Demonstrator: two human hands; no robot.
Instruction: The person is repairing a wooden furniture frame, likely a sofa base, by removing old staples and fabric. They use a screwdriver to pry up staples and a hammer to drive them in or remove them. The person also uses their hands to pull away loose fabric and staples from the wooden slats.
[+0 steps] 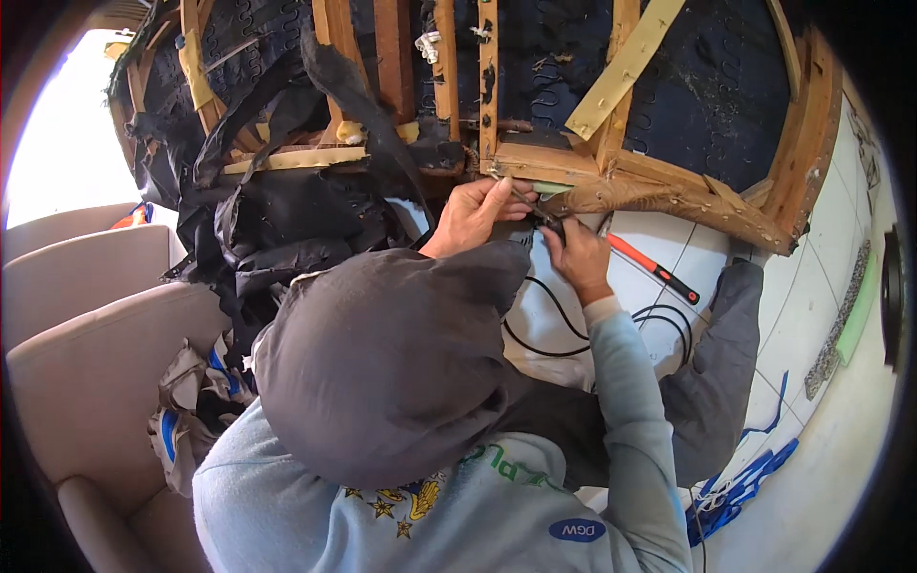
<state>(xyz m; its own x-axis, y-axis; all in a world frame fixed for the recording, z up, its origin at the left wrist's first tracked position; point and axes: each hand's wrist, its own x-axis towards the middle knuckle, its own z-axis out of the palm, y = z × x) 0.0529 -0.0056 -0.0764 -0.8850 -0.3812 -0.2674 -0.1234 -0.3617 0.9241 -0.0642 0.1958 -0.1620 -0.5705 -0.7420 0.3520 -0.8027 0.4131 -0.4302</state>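
Note:
My right hand (583, 253) is closed around a dark-handled tool (548, 222), held below the wooden front rail (659, 194) of an upturned seat frame; the tool's kind is not clear. To its left, my left hand (480, 212) is curled against the rail, its fingers close to the tool's tip. What those fingers pinch, if anything, is hidden. A pale green piece (548, 188) shows at the rail just above the hands. Right of my right hand lies a tool with an orange-red and black handle (657, 267).
Torn black fabric (296, 224) hangs from the frame's left part. A yellowish wood strip (626, 72) slants across it. A black cable (549, 351) loops over white tiles. Beige cushioned seats (105, 363) stand left. Blue strips (750, 487) and green foam (857, 310) lie right. Dark grey cloth (382, 372) hides my left forearm.

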